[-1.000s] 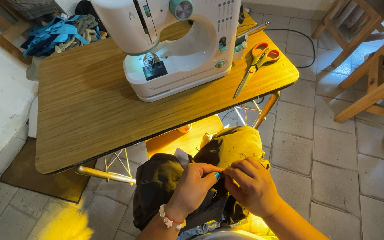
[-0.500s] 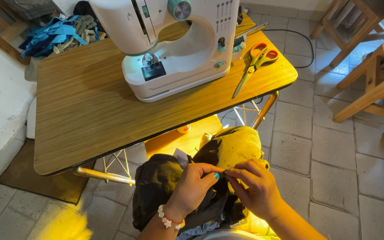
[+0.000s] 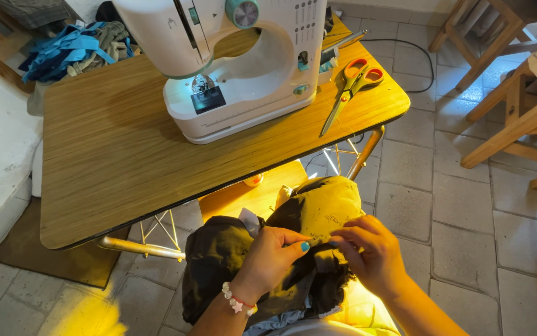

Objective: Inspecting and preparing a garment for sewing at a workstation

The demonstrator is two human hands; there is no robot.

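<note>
A bundle of dark brown and mustard-yellow fabric [image 3: 324, 208] lies in my lap below the table edge. My left hand [image 3: 268, 258], with a bead bracelet at the wrist, pinches the fabric between thumb and fingers. Close beside it on the right, my right hand [image 3: 371, 252] pinches the same fabric, fingertips almost touching the left thumb. A white sewing machine [image 3: 243, 68] stands on the wooden table [image 3: 107, 162], its lamp lit. Scissors with orange handles [image 3: 350, 84] lie on the table right of the machine.
A heap of blue and grey cloth [image 3: 72, 50] sits at the table's far left corner. Wooden chair frames [image 3: 511, 87] stand on the tiled floor to the right. A black cable [image 3: 418, 53] runs across the tiles behind the table.
Both hands have stayed on the fabric in my lap, shifting slightly; the right fingertips have drawn closer to the left thumb. The table items have not moved.
</note>
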